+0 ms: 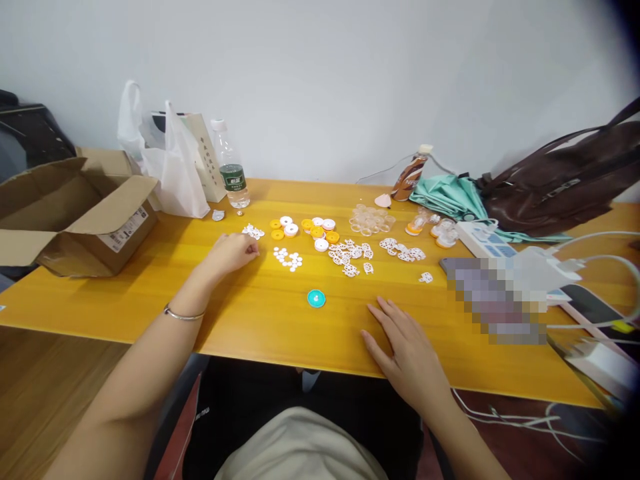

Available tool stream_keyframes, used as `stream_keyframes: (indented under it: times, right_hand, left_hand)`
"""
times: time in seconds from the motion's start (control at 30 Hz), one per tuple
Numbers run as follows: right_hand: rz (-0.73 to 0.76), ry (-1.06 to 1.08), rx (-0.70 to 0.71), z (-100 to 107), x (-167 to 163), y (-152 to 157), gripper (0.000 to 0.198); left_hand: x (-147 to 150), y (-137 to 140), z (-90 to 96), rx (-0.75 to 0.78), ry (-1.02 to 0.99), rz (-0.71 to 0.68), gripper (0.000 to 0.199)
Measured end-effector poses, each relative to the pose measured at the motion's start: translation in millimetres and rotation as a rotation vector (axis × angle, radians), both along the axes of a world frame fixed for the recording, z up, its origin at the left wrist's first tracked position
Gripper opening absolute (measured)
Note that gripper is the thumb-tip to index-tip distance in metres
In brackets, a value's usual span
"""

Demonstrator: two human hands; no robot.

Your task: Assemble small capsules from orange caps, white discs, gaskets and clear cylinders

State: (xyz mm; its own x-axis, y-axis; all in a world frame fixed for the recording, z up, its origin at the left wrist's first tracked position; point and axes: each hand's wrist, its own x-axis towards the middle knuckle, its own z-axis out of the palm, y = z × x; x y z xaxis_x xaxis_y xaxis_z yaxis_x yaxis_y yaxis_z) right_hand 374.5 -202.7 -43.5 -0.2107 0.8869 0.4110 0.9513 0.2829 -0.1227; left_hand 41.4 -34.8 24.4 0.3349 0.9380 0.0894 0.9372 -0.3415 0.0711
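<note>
My left hand (234, 253) is closed at the left of the small parts, its fingertips pressed together. Whatever they may hold is hidden. Just beyond it lie small white pieces (253, 231), and to its right are several small white discs (289, 259). My right hand (403, 343) rests on the table with its fingers spread and nothing in them. Between the hands, a round turquoise disc (317, 299) with a pale centre lies flat on its own. Farther back are orange and white wheel-like rings (317, 231) and white openwork cut-out pieces (350, 252).
Clear rings (371, 219) lie toward the back of the wooden table (250, 327). A cardboard box (95, 220), a white plastic bag (175, 167) and a water bottle (233, 170) stand left. At right are a brown bottle (411, 175), a brown bag (565, 180) and white cables.
</note>
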Motion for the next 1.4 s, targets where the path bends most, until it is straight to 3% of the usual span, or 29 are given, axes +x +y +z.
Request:
stream_keyframes:
  times: [0.43,0.8,1.4]
  right_hand:
    - [-0.004,0.016,0.007,0.6,-0.2,-0.1,0.046]
    - [-0.011,-0.023,0.010,1.4,0.0,-0.9,0.047]
    - [-0.005,-0.032,0.016,0.1,0.3,0.1,0.046]
  left_hand:
    - [-1.3,0.7,1.4,-0.005,-0.022,-0.004,0.018]
    - [-1.6,5.2,-5.9,0.005,-0.040,-0.093,0.021]
    - [-5.4,12.2,-14.8,0.024,-0.065,-0.092,0.021]
